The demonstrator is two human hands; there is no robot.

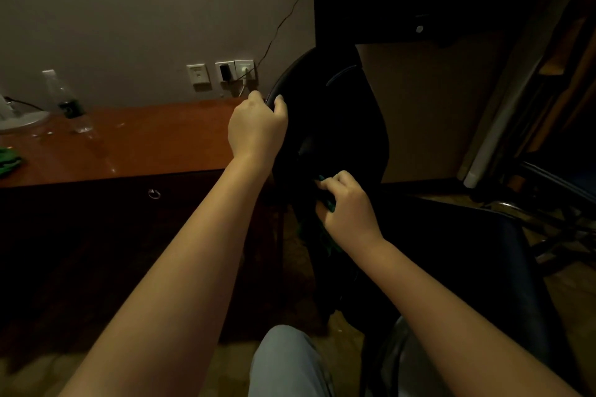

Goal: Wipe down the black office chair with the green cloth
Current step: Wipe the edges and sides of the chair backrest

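**Cloth low on the backrest, top rim steadied**

The left grip (258, 126) was curled over the far top rim of the backrest (345, 113) of the black office chair (467, 235), just right of the wooden surface (145, 138). The right grip (350, 206) was bunched round the green cloth (319, 235), holding it against the backrest's lower part, nearer than the left grip and slightly right of it. The backrest's long axis ran from the cloth up and away toward the left grip, so the next wipe probably had to travel far and leftward along it.
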